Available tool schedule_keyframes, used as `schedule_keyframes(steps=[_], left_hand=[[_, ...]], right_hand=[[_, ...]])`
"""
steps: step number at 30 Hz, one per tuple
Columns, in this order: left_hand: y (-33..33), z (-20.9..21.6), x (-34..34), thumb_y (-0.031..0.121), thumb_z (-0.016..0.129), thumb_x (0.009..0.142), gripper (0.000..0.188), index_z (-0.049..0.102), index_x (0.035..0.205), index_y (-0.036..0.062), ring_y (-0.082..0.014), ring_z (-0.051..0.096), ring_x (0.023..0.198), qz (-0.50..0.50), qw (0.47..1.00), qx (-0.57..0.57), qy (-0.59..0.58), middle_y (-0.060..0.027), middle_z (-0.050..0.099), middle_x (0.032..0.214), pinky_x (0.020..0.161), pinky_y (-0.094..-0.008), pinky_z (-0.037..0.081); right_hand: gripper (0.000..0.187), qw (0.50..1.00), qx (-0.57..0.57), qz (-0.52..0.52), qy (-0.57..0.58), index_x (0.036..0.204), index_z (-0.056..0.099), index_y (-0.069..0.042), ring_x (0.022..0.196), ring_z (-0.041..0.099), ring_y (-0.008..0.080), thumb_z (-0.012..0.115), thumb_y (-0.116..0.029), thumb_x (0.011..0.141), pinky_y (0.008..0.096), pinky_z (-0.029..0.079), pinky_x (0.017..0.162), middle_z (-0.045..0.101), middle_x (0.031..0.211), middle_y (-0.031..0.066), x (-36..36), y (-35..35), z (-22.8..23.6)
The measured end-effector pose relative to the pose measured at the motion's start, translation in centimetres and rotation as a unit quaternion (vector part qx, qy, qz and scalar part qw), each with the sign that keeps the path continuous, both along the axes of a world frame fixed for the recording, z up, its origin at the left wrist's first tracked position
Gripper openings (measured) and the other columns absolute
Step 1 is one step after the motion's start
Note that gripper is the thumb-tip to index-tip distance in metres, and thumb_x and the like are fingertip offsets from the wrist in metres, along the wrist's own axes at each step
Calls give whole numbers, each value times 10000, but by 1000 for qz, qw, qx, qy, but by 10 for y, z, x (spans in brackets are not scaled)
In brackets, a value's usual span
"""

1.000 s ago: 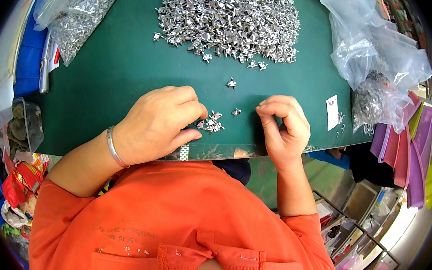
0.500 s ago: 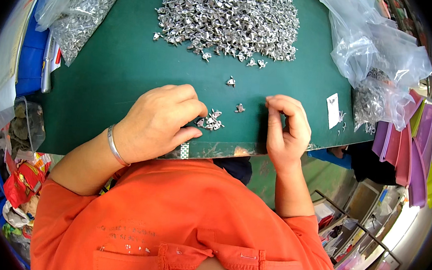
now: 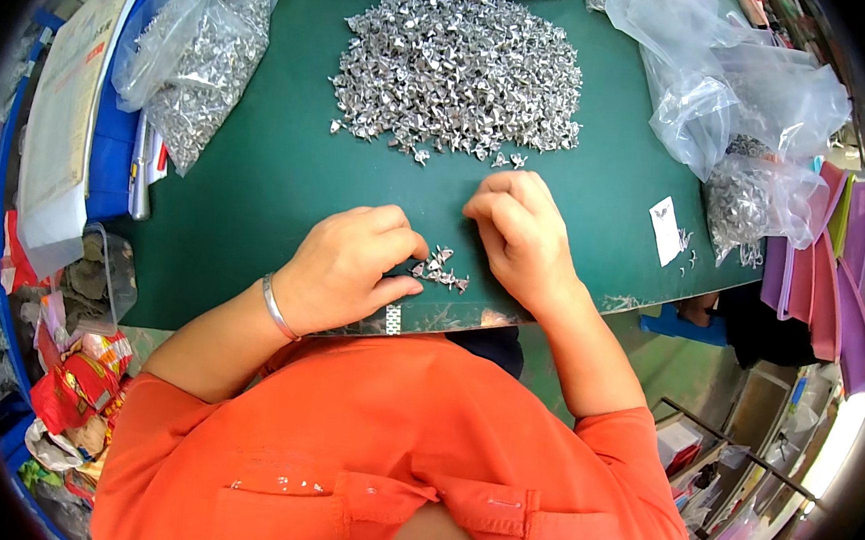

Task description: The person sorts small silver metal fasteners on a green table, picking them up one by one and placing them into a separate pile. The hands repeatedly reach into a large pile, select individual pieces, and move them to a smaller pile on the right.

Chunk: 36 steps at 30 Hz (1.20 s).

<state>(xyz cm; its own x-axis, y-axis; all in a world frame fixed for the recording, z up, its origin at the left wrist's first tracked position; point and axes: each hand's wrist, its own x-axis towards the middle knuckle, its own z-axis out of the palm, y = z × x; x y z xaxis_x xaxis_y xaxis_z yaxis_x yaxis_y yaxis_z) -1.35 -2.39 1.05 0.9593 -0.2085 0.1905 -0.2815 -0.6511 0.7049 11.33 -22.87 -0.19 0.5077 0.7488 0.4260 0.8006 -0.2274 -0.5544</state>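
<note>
Flanking the cluster: a person's two bare hands work over a green tabletop (image 3: 278, 179), on either side of a small cluster of silver metal pieces (image 3: 441, 269) near the front edge.
Left hand: the left hand (image 3: 351, 264) rests on its side at the cluster's left, fingers curled, thumb and forefinger apart; whether a fingertip touches the nearest piece cannot be told.
Right hand: the right hand (image 3: 523, 231) is bent inward, fingers curled, farther from the edge and to the right of the cluster; whether the fingertips pinch a piece is hidden.
Wrist and shirt: a silver bangle (image 3: 275, 304) circles the left wrist, above the short sleeve of an orange shirt (image 3: 361, 436).
Heap: beyond both hands spreads a large heap (image 3: 461, 81) of similar silver pieces, with a few stray pieces (image 3: 508, 161) at its near side.
Left of the table: a clear bag of metal pieces (image 3: 209, 99) leans beside a blue bin (image 3: 112, 162); nearer the person are a clear plastic tub (image 3: 123, 273) and red packaging (image 3: 73, 390).
Right of the table: a white slip (image 3: 665, 231) lies just beside a knotted clear bag (image 3: 743, 206) of gray pieces, with crumpled clear plastic (image 3: 680, 102) behind.
Beyond the right edge: purple and pink plastic panels (image 3: 825, 287) stand above cluttered shelves (image 3: 740, 462).
</note>
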Motion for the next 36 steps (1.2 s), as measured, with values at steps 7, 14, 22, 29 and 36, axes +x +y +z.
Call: schedule_keyframes(steps=[7, 14, 22, 29, 36], left_hand=[[-1, 0, -2, 125, 851, 720, 318, 689, 988, 74, -252, 640, 794, 7, 1000, 4, 18, -64, 606, 872, 706, -370, 508], [-1, -1, 0, 145, 848, 731, 319, 690, 999, 75, -245, 641, 784, 3, 1000, 11, 15, -63, 611, 868, 700, -364, 502], [3, 16, 7, 33, 770, 818, 192, 676, 985, 31, -265, 642, 789, 23, 998, -43, 42, -103, 626, 893, 703, -349, 519], [-13, 5, 68, -27, 713, 831, 190, 662, 1008, 15, -343, 643, 846, -3, 998, 10, -58, -146, 614, 917, 739, -405, 533], [-26, -6, 72, -33, 733, 795, 198, 644, 965, 12, -344, 650, 834, -2, 996, 46, -73, -139, 609, 912, 723, -408, 546]], right_hand=[[294, 985, 13, -24, 171, 1007, 710, -37, 992, 658, 318, 636, 134, 781, 398, 539, 860, 697, 1054, 109, -5, -30, 9], [362, 1000, 15, 12, -15, 1074, 676, -2, 1069, 615, 379, 608, 117, 739, 446, 506, 939, 667, 1158, 145, -2, -13, 10], [322, 984, 65, -154, 67, 1111, 662, 9, 1049, 657, 362, 526, 144, 853, 388, 529, 922, 667, 1094, 183, 26, -16, 8], [187, 996, 12, -78, 43, 987, 680, -31, 962, 641, 340, 727, 20, 813, 417, 526, 837, 689, 999, 127, 12, -8, 2], [136, 986, 63, -80, 134, 945, 689, -11, 887, 676, 301, 697, 66, 833, 378, 553, 777, 696, 923, 117, 2, -48, 6]])
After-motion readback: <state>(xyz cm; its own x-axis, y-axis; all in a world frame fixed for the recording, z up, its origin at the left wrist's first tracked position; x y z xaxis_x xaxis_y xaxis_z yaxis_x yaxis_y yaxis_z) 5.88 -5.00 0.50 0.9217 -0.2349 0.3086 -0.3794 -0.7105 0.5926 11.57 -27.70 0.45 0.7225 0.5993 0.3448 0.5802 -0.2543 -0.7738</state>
